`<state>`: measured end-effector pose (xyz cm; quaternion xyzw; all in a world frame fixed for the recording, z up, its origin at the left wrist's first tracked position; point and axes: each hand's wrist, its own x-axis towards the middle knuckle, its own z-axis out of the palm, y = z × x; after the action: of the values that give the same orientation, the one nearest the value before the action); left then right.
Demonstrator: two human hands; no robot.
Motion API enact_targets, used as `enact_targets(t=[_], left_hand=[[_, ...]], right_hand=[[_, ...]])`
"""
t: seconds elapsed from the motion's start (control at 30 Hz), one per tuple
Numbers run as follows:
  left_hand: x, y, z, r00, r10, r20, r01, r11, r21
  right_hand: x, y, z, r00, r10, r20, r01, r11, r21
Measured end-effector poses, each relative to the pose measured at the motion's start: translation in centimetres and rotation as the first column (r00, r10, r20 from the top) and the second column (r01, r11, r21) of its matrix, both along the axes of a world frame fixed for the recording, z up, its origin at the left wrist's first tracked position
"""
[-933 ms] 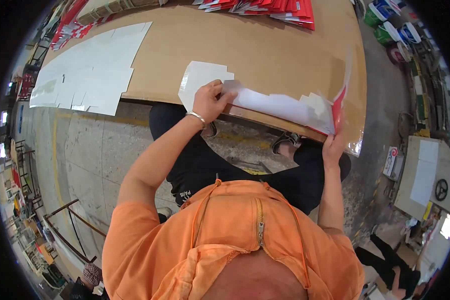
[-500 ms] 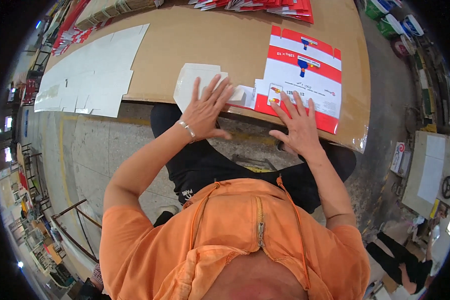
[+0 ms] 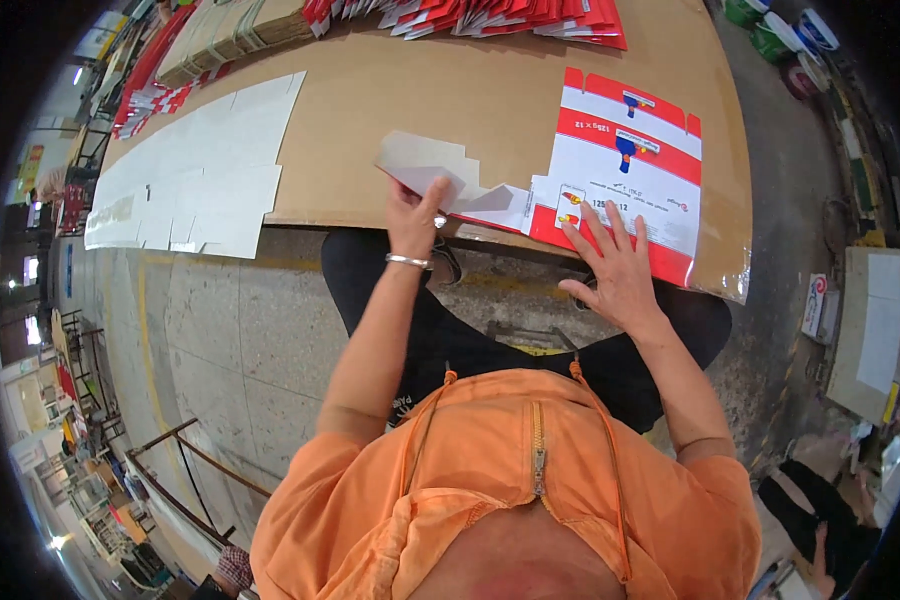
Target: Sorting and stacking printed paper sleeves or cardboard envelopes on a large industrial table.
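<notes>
A red and white printed cardboard carton blank [image 3: 625,165] lies partly folded at the front edge of a cardboard-topped table [image 3: 360,100]. My right hand [image 3: 620,268] rests on its lower printed panel with fingers spread flat. At the left end of the blank, a white unprinted flap [image 3: 425,160] stands slightly lifted. My left hand [image 3: 413,222] grips that flap's near edge, thumb on top and the other fingers mostly hidden beneath. A bracelet circles my left wrist.
White blanks [image 3: 195,165] lie flat on the table's left. Red and white folded cartons [image 3: 510,18] are heaped along the far side, beside a tied cardboard bundle [image 3: 235,40]. Buckets [image 3: 775,38] stand beyond the right edge. Another person [image 3: 820,520] is at the lower right.
My left hand has gone from lying flat on the white flap to gripping its near edge and raising it. My right hand stays spread on the printed panel.
</notes>
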<state>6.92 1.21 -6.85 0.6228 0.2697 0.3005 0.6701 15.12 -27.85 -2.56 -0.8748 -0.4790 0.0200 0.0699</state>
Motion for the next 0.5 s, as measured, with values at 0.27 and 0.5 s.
enact_targets(t=[0.27, 0.5], left_hand=[[0.8, -1.9, 0.6, 0.969, -0.227, -0.096, 0.220, 0.618, 0.755], [0.2, -2.4, 2.7, 0.746, -0.290, -0.599, 0.624, -0.008, 0.781]], right_hand=[[1.6, -0.6, 1.9, 0.996, 0.084, 0.044, -0.080, 0.994, -0.079], [1.6, -0.3, 1.8, 0.996, 0.080, 0.034, -0.079, 0.996, -0.047]])
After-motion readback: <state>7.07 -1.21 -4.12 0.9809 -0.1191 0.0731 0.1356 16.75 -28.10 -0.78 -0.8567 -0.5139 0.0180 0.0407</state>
